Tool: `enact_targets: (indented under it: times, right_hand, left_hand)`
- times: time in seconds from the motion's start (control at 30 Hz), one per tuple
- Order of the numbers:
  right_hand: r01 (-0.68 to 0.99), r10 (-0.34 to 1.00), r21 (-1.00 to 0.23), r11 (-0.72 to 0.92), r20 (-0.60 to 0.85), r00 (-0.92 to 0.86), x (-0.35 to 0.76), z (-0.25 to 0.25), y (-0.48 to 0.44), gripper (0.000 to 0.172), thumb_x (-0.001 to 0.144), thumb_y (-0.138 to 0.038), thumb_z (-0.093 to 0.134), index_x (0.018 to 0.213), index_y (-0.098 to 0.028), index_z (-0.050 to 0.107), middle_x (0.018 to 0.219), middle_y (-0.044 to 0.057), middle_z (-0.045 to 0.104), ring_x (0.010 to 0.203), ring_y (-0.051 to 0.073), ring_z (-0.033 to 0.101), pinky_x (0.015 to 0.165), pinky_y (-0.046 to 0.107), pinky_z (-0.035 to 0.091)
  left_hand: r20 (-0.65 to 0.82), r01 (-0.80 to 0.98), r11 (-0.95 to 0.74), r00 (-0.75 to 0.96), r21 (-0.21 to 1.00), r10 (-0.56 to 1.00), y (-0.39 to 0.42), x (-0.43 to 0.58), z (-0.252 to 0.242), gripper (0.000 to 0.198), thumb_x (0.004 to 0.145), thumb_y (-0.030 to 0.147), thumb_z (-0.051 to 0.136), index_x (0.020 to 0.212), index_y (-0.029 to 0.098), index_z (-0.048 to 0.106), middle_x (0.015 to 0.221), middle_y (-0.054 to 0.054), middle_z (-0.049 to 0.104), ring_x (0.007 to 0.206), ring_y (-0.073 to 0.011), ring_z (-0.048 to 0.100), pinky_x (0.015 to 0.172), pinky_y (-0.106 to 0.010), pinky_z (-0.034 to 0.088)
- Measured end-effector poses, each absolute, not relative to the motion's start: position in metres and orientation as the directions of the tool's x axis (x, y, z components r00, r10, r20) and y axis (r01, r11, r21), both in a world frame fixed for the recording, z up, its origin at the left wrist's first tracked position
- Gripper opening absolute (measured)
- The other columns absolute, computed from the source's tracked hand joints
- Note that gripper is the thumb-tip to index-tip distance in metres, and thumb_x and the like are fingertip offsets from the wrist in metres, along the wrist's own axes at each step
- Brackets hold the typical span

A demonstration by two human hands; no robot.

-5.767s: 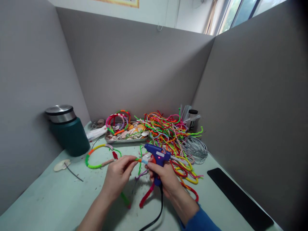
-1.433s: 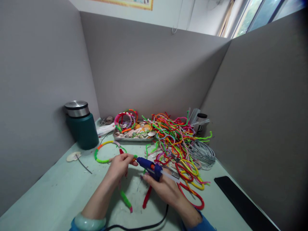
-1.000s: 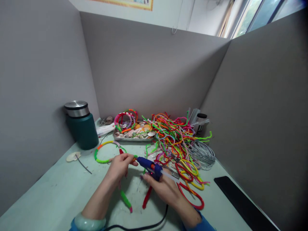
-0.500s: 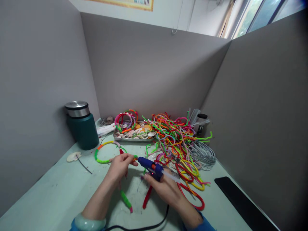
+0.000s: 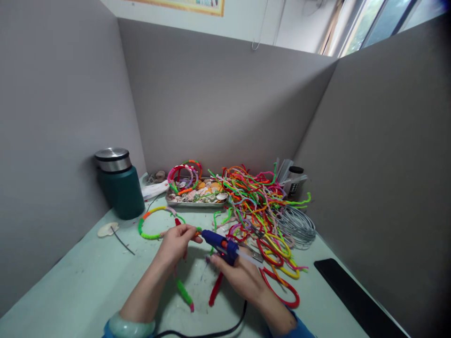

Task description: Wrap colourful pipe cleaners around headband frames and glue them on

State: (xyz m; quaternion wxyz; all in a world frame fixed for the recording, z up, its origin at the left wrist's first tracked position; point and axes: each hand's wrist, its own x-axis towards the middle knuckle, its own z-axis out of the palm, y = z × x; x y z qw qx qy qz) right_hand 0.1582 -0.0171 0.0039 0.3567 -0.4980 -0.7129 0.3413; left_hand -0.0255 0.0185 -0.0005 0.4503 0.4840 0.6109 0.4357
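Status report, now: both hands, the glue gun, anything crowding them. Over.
Left hand pinching colourful fuzzy strip. Right hand gripping blue glue gun, nozzle close to strip. Red-handled scissors beside right hand; black cord nearer the body.

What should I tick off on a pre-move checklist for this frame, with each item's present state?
1. Glue gun held in the right hand: ok.
2. Glue stick loaded: ok, it projects from the gun's rear.
3. Red light on the gun lit: ok.
4. Fuzzy piece pinched in the left hand, at the nozzle: ok; whether they touch, cannot tell.
5. Red-handled scissors well away from the right hand: not ok, they lie close beside it.
6. Black cord free of the left sleeve: cannot tell; it leaves the frame near there.
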Motion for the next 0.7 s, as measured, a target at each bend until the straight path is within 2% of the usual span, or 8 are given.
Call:
enact_targets:
  times: [0.13,0.4,0.6,0.7]
  right_hand:
    - [0.476,0.964,-0.847,0.238,0.145,-0.225,0.1582,0.0028,-0.0166,0.024,0.075,-0.037,0.06,0.067,-0.015,0.061,0.058,-0.002,0.05,0.055,0.012,0.042,0.05,0.024,0.034]
    - [0.47,0.967,-0.852,0.231,0.148,-0.207,0.1576,0.0061,-0.0172,0.023,0.074,-0.037,0.06,0.065,-0.015,0.061,0.057,-0.002,0.05,0.054,0.012,0.042,0.05,0.025,0.034]
    - [0.431,0.95,-0.859,0.275,0.174,-0.259,0.1582,0.003,-0.0168,0.022,0.075,-0.035,0.06,0.068,-0.015,0.064,0.059,-0.002,0.053,0.054,0.012,0.043,0.05,0.024,0.035]
    - [0.435,0.96,-0.863,0.256,0.174,-0.219,0.1576,0.0031,-0.0162,0.021,0.074,-0.036,0.061,0.074,-0.015,0.068,0.061,-0.001,0.056,0.056,0.013,0.047,0.053,0.025,0.038]
  left_hand:
    - [-0.139,0.195,0.163,-0.132,0.967,0.982,0.0183,-0.0252,-0.0004,0.034,0.072,0.046,0.052,0.077,0.014,0.06,0.074,-0.004,0.071,0.03,-0.0037,0.034,0.034,-0.02,0.028]
    - [-0.122,0.194,0.147,-0.135,0.97,0.983,0.0191,-0.027,-0.004,0.036,0.072,0.048,0.053,0.076,0.014,0.061,0.072,-0.004,0.071,0.03,-0.004,0.034,0.034,-0.021,0.028]
    - [-0.121,0.209,0.148,-0.137,0.967,0.983,0.0189,-0.0266,-0.0033,0.034,0.073,0.046,0.052,0.077,0.013,0.06,0.073,-0.004,0.07,0.031,-0.0041,0.034,0.035,-0.02,0.03]
    - [-0.12,0.22,0.146,-0.131,0.964,0.984,0.0182,-0.0265,-0.0036,0.032,0.074,0.044,0.051,0.076,0.013,0.06,0.073,-0.004,0.07,0.031,-0.0041,0.034,0.035,-0.02,0.029]
